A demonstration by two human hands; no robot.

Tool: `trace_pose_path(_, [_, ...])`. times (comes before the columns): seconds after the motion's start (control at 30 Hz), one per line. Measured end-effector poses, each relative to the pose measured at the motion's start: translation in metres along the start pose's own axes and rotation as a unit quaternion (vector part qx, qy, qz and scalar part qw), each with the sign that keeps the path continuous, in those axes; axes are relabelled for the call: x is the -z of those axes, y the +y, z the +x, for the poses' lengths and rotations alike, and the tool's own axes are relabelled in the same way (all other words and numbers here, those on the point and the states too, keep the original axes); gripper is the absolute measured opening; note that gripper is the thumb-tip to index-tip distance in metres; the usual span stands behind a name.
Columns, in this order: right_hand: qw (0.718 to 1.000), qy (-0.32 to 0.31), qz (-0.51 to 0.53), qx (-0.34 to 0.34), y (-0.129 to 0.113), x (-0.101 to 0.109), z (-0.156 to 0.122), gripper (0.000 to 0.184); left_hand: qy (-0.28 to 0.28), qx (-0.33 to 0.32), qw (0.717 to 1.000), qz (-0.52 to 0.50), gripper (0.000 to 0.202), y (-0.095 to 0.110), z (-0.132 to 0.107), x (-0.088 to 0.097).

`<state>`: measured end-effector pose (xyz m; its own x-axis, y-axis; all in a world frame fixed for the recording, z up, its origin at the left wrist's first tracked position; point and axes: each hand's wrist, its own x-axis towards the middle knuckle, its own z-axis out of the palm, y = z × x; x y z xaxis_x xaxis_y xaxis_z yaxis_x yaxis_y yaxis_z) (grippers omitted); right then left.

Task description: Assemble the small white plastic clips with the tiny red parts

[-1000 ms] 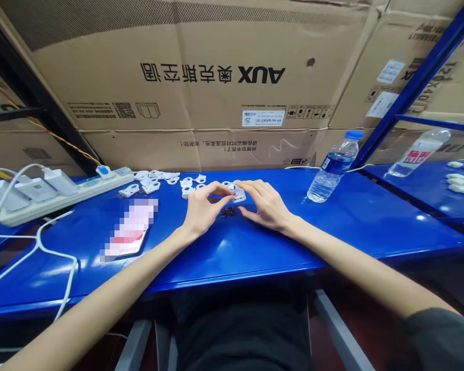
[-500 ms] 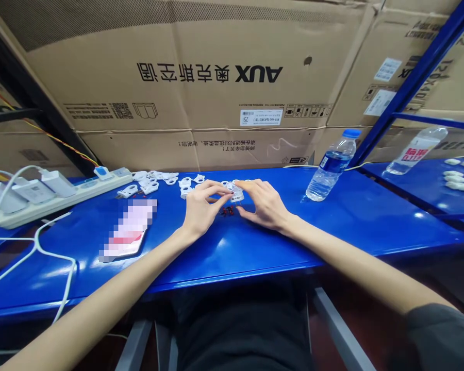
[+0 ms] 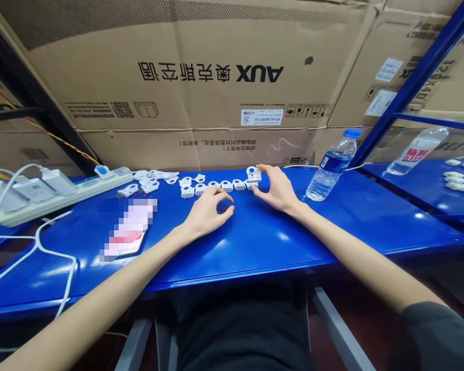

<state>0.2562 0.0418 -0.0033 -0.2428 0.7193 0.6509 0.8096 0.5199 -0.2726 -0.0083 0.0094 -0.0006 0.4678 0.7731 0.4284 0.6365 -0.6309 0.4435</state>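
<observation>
My right hand [image 3: 275, 189] pinches a small white plastic part [image 3: 252, 174] above the far end of a row of like white parts [image 3: 220, 186] on the blue table [image 3: 255, 242]. My left hand [image 3: 208, 212] rests on the table with fingers curled, thumb and forefinger close together over tiny red pieces [image 3: 226, 208]; whether it holds one I cannot make out. More white parts [image 3: 154, 180] lie scattered to the left of the row.
A phone [image 3: 129, 229] lies left of my left hand. A white power strip [image 3: 62, 196] with chargers and cables sits at far left. A water bottle [image 3: 331, 166] stands at right, another bottle [image 3: 417, 151] on the neighbouring table. Cardboard boxes [image 3: 216, 77] wall the back.
My right hand lifted the white part away from my left hand and carried it back toward the row's right end. My left hand let go and dropped to the table.
</observation>
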Motion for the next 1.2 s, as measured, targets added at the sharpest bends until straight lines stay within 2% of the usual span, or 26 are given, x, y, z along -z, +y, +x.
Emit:
trace_pose_path(0.1, [0.997,-0.030,-0.008,-0.073,0.025,0.002,0.001,0.053,-0.038,-0.012,0.999,0.025,0.023,-0.001,-0.002,-0.002])
trace_pose_path(0.2, [0.989,-0.081,-0.020,-0.122,0.042,0.000,0.000,0.053,-0.051,-0.011,0.998,0.034,0.022,0.000,-0.002,-0.002])
trace_pose_path(0.3, [0.980,-0.128,-0.042,-0.148,0.049,-0.004,-0.002,0.057,-0.055,-0.010,0.998,0.035,0.021,0.000,-0.001,-0.002])
trace_pose_path(0.4, [0.974,-0.145,-0.054,-0.165,0.050,-0.006,-0.002,0.060,-0.057,-0.011,0.998,0.035,0.021,-0.001,0.000,-0.001])
trace_pose_path(0.47, [0.976,-0.146,-0.058,-0.151,0.050,-0.007,-0.002,0.060,-0.060,-0.012,0.997,0.035,0.019,-0.001,0.000,-0.001])
trace_pose_path(0.6, [0.983,-0.148,-0.068,-0.080,0.044,-0.006,-0.003,0.057,-0.049,-0.011,0.998,0.039,0.017,-0.002,0.000,-0.002])
trace_pose_path(0.7, [0.985,-0.150,-0.077,-0.034,0.037,-0.008,-0.004,0.050,-0.034,0.003,0.998,0.044,0.017,-0.003,0.001,-0.002])
trace_pose_path(0.8, [0.986,-0.148,-0.081,-0.004,0.030,-0.011,-0.004,0.041,-0.045,0.008,0.998,0.039,0.013,-0.003,0.000,-0.003])
trace_pose_path(0.97, [0.987,-0.142,-0.069,0.017,0.024,-0.013,-0.003,0.028,-0.052,0.009,0.998,0.022,0.011,-0.001,0.000,-0.004])
trace_pose_path(1.2, [0.991,-0.120,-0.049,0.034,0.016,-0.008,-0.004,0.021,-0.049,0.029,0.998,-0.016,0.012,-0.002,0.002,-0.003])
